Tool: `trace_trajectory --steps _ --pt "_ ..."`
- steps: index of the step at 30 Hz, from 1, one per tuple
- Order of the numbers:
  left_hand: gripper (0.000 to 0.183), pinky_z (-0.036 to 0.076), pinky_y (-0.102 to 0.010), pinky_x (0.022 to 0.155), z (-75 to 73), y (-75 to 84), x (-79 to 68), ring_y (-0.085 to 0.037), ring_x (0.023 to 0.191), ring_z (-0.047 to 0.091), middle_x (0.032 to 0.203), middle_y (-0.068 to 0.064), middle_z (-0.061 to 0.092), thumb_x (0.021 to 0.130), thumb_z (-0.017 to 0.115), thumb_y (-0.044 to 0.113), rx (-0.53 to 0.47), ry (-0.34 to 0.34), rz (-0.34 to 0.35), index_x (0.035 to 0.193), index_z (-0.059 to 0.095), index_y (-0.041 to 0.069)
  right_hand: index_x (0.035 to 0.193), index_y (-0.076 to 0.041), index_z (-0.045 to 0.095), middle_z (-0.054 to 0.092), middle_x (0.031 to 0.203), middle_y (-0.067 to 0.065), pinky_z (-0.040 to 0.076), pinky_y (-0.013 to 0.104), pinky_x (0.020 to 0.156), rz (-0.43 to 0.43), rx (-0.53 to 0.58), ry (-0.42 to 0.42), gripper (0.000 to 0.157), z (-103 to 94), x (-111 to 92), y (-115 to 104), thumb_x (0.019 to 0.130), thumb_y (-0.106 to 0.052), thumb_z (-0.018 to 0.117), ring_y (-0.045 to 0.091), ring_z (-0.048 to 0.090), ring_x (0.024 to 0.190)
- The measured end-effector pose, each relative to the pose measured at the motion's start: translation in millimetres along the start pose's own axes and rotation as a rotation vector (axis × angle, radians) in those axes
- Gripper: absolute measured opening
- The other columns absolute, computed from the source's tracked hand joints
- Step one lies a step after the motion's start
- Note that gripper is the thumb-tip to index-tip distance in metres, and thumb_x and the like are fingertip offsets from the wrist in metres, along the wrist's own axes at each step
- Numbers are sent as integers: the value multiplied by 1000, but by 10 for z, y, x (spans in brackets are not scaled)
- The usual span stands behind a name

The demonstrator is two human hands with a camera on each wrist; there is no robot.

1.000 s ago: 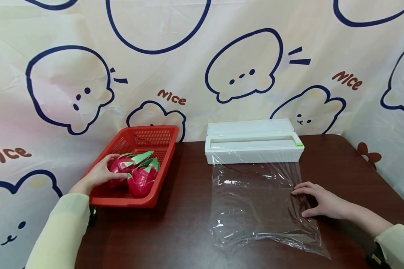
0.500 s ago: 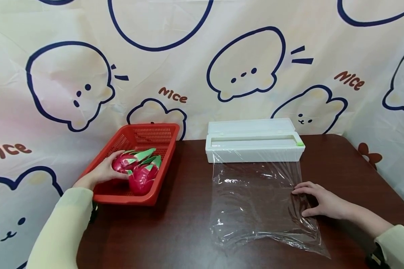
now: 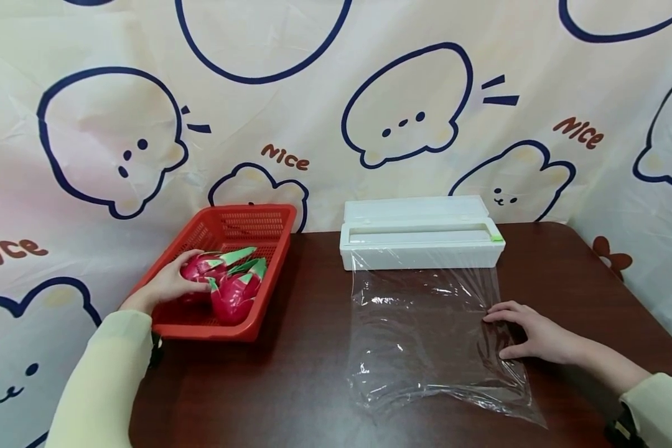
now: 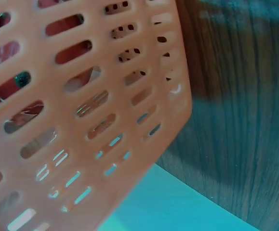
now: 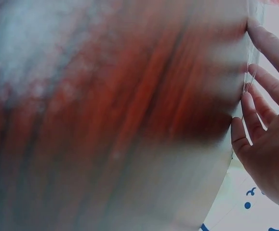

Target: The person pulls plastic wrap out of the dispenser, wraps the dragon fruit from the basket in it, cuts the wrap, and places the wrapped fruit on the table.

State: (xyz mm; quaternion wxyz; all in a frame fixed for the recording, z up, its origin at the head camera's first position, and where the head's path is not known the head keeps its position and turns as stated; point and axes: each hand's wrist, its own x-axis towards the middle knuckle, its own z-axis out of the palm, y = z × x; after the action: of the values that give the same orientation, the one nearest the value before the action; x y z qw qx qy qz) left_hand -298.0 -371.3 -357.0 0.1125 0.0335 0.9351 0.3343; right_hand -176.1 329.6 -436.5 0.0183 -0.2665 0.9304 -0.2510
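In the head view two red dragon fruits with green-tipped scales lie in a red slotted plastic basket (image 3: 288, 249) at the left. My left hand (image 3: 170, 281) reaches over the basket's left side and grips the left dragon fruit (image 3: 204, 267); the right dragon fruit (image 3: 234, 298) lies beside it. Slots in the basket wall (image 4: 98, 86) give glimpses of red in the left wrist view, where the hand is hidden. My right hand (image 3: 537, 333) rests its spread fingertips on the right edge of a clear plastic wrap sheet (image 3: 420, 336). The right wrist view shows those fingertips (image 5: 247, 94) against the tabletop.
A white plastic wrap dispenser (image 3: 422, 255) stands at the back of the dark wooden table (image 3: 291, 386), lid raised, the sheet drawn from its front. A small green piece (image 3: 496, 238) sits at its right end. Behind hangs a cartoon-printed cloth (image 3: 325, 112).
My left hand and the left dragon fruit have shifted slightly toward the back of the basket. My right hand stays on the wrap. The head view has tilted slightly.
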Motion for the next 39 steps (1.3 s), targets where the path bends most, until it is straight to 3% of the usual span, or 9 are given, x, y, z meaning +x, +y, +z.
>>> trace_trajectory --steps 4,11,16,23,32,39 --pt "101 48 -56 88 -10 -17 -57 -49 117 37 139 -35 29 83 75 41 -27 6 -14 154 13 5 124 -16 62 50 127 7 46 39 84 5 9 -8 58 -3 5 -14 77 -47 78 27 45 112" --pt "97 54 -49 80 -24 -34 -103 -51 119 40 143 -35 26 85 74 41 -187 53 -52 156 15 10 124 -15 62 50 127 8 46 39 84 6 8 -11 58 8 -3 -7 78 -47 78 29 44 112" --pt "101 54 -49 81 -34 -26 -107 -52 121 36 144 -36 23 83 76 42 -196 70 -44 156 14 10 124 -15 62 50 127 7 46 39 83 6 9 -8 58 17 -20 -6 78 -47 77 28 44 111" --pt "102 48 -55 89 -96 10 -176 -54 127 29 148 -36 17 83 74 48 -216 151 -33 156 12 13 124 -16 62 49 127 6 46 39 83 -1 13 -5 58 12 -12 -15 79 -47 77 27 44 112" --pt "94 31 -69 98 -181 307 -329 -53 137 13 158 -26 5 85 71 49 -237 336 22 157 17 21 124 -13 62 50 127 9 46 39 83 -19 15 2 56 4 10 -22 77 -40 80 30 44 111" --pt "87 32 -67 99 -89 685 -409 -49 136 20 157 -23 15 86 73 41 -239 375 101 156 23 26 123 -14 63 50 126 8 45 40 83 -15 20 4 55 20 -1 -25 78 -39 81 30 44 112"
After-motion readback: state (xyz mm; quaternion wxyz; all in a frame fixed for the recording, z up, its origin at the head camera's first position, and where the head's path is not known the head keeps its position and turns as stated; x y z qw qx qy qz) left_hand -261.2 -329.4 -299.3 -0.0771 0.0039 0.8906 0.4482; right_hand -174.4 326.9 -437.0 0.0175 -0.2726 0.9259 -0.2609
